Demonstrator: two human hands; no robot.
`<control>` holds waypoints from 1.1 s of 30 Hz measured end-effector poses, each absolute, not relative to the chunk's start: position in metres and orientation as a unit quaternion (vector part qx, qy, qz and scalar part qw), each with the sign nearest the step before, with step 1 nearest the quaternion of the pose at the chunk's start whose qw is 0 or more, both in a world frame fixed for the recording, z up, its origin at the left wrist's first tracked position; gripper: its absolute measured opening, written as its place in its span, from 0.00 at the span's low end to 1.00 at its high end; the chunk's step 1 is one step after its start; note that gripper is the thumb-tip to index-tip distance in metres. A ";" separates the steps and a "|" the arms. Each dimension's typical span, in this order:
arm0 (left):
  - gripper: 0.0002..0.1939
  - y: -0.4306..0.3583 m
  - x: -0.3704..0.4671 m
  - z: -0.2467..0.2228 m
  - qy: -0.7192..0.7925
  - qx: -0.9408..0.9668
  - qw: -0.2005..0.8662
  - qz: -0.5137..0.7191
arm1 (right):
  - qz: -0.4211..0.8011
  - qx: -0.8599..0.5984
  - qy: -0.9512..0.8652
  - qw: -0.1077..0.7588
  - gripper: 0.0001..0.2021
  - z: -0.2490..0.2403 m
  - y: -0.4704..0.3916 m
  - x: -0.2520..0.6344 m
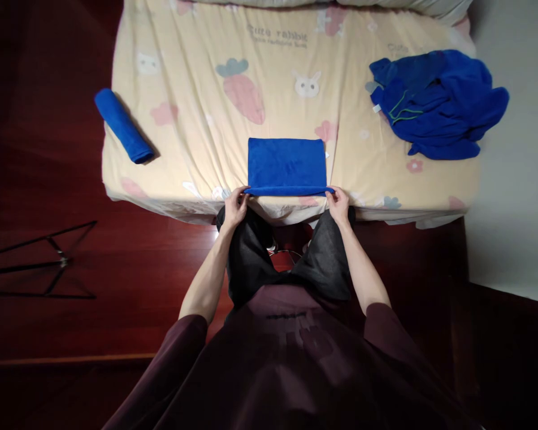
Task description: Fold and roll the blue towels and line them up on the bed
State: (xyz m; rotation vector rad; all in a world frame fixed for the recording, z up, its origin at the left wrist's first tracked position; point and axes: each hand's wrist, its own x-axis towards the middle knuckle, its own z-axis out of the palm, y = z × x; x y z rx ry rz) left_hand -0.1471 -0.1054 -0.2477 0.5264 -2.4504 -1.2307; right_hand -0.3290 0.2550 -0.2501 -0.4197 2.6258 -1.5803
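Observation:
A blue towel (pixel 287 162) lies folded into a rectangle at the near edge of the bed, with a small white tag on its right side. Its near edge is turned up into a narrow roll. My left hand (pixel 236 205) pinches the left end of that roll between thumb and fingers. At the right end, my right hand (pixel 338 204) grips it the same way. Off to the left, a rolled blue towel (pixel 124 126) rests slantwise on the bed's edge. A loose heap of blue towels (pixel 439 107) with green edging and a white tag lies at the right.
The bed (pixel 188 131) has a cream sheet printed with rabbits and carrots. Grey-white bedding (pixel 260 2) lies along its far side. A pale wall (pixel 515 197) stands at the right. Black tripod legs (pixel 49 263) are on the dark red wooden floor (pixel 130 316) at the left.

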 end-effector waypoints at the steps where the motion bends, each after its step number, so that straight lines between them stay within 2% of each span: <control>1: 0.23 -0.106 -0.147 -0.249 -0.862 0.187 0.175 -0.437 | -0.509 -0.136 0.849 0.024 0.25 -0.250 0.255 -0.329; 8: 0.24 -0.108 -0.147 -0.251 -0.860 0.196 0.179 -0.435 | -0.535 -0.135 0.833 0.021 0.31 -0.251 0.253 -0.329; 19: 0.17 -0.108 -0.146 -0.251 -0.850 0.232 0.156 -0.447 | -0.550 -0.125 0.826 0.027 0.35 -0.251 0.251 -0.329; 33: 0.17 -0.107 -0.147 -0.245 -0.840 0.236 0.169 -0.458 | -0.587 -0.114 0.802 0.013 0.35 -0.254 0.250 -0.331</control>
